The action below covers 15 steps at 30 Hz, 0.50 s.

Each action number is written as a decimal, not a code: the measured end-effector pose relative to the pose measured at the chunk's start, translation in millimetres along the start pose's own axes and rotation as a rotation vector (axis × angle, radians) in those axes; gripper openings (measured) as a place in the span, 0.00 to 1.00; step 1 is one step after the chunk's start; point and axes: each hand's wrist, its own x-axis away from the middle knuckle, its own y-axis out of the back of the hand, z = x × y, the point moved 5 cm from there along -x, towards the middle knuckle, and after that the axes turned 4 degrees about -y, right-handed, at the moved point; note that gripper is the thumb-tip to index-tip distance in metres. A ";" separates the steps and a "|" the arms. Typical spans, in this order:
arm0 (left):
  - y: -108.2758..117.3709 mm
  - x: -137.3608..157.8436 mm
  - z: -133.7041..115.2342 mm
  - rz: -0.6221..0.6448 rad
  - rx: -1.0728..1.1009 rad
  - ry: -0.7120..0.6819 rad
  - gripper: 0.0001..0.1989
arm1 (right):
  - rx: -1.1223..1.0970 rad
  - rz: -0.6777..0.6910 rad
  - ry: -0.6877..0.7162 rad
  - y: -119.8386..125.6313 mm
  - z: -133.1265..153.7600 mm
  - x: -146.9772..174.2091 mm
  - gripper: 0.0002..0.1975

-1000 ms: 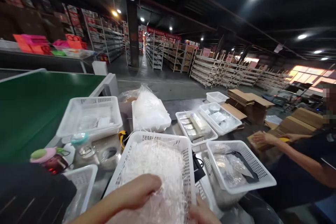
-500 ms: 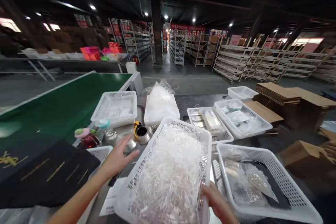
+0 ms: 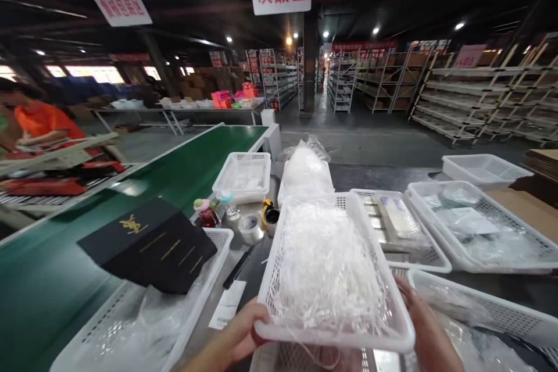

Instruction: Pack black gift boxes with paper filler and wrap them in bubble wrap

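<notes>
A white perforated plastic basket (image 3: 337, 334), heaped with white shredded paper filler (image 3: 326, 261), is in front of me. At its near left corner my left hand (image 3: 244, 328) is closed on the rim. My right hand (image 3: 422, 322) grips the right side wall, some fingers hidden behind it. The basket's near end sits over another basket partly visible below. Left of it lie a black-handled tool (image 3: 238, 267), a white paper slip (image 3: 227, 305) and a roll of clear tape (image 3: 251, 228). A tape dispenser (image 3: 269, 215) with a yellow part touches the basket's far left area.
Farther left, a black bag or sheet with gold print (image 3: 152, 244) lies over a white basket (image 3: 181, 337) beside the green conveyor belt (image 3: 187, 168). More baskets, one with wrapped packs (image 3: 399, 218), stand at right. A person in orange (image 3: 46, 119) is beyond the belt.
My left hand has gone from reaching toward the tape rolls to holding the basket's near left corner. The basket is turned straighter, and the view has swung left.
</notes>
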 end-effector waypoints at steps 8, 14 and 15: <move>-7.8 -29.8 -92.5 -0.242 -0.116 -0.283 0.19 | -0.044 -0.129 0.021 17.1 -49.1 47.1 0.35; -61.9 -73.9 -138.8 -0.103 -0.196 -0.349 0.23 | -0.088 -0.327 -0.061 55.1 -103.7 73.3 0.34; -76.1 -83.7 -138.0 -0.070 -0.198 -0.344 0.24 | -0.104 -0.367 -0.049 59.8 -107.0 76.0 0.34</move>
